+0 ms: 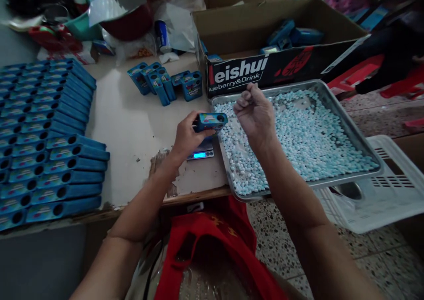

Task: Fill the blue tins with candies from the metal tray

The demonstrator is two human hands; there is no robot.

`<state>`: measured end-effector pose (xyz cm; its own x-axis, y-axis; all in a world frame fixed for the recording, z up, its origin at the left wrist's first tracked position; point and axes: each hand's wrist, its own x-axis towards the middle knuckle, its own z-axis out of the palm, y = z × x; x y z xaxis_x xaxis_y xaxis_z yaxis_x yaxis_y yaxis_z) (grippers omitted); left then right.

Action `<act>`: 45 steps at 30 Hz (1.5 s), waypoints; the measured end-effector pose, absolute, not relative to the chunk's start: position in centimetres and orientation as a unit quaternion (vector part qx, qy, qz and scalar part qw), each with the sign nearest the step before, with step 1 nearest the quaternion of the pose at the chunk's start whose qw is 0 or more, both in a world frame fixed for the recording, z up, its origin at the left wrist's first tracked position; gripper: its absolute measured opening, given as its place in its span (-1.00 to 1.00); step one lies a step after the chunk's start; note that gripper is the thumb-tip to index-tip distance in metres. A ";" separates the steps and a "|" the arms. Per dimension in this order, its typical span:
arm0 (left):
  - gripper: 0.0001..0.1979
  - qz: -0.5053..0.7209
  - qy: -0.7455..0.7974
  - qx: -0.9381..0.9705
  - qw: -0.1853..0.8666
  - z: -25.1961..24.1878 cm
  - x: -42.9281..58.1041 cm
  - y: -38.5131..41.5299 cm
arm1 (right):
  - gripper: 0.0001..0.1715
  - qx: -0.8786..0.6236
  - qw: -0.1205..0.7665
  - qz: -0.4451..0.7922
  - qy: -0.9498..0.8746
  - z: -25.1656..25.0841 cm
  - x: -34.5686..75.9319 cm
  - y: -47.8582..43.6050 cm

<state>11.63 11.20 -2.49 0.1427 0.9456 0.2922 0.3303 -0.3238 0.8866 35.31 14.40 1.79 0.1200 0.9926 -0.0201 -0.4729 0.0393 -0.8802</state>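
My left hand (188,134) grips a small blue candy box (212,119) with a dark round hole in its top, held just above a digital scale (202,153) with a lit display. Over the left part of a metal tray (378,172), my right hand (253,110) is raised, its fingers curled closed; what they hold, if anything, is hidden. Pale blue and white candies (308,145) cover much of the tray. Beyond my left hand stand several more blue boxes (192,87) in a loose group.
Rows of blue boxes (69,163) are packed along the table's left side. Behind the tray is an open carton (238,77) with some blue boxes inside. A white plastic basket (397,203) sits below the tray at right. A blue can (162,36) stands at the back.
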 end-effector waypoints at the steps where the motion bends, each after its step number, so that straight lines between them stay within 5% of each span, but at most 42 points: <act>1: -0.50 0.463 0.468 0.657 0.368 -3.1 10.8 11.0 | -0.71 -0.395 0.635 0.577 -0.328 1.2 36.3 14.8; 5: -0.39 0.490 0.458 0.603 0.432 -5.6 8.4 9.8 | -0.65 -0.454 0.632 0.581 -0.239 -1.0 38.6 15.7; 13: -0.10 0.456 0.442 0.638 0.436 -5.8 5.3 10.4 | -0.82 -0.470 0.539 0.672 -0.191 -0.9 36.6 14.6; 17: -0.29 0.498 0.501 0.602 0.373 -6.3 2.8 12.1 | -0.91 -0.483 0.509 0.669 -0.244 -0.6 35.8 13.9; 22: -0.33 0.543 0.569 0.550 0.280 -9.3 2.7 13.3 | -0.75 -0.493 0.486 0.662 -0.287 -0.5 35.3 13.7; 34: -0.83 0.537 0.555 0.574 0.273 -10.4 3.7 13.4 | -0.88 -0.519 0.445 0.639 -0.353 2.3 35.7 10.2; 45: -0.90 0.516 0.570 0.589 0.249 -10.0 4.3 13.6 | -0.65 -0.500 0.420 0.631 -0.419 4.4 33.1 9.6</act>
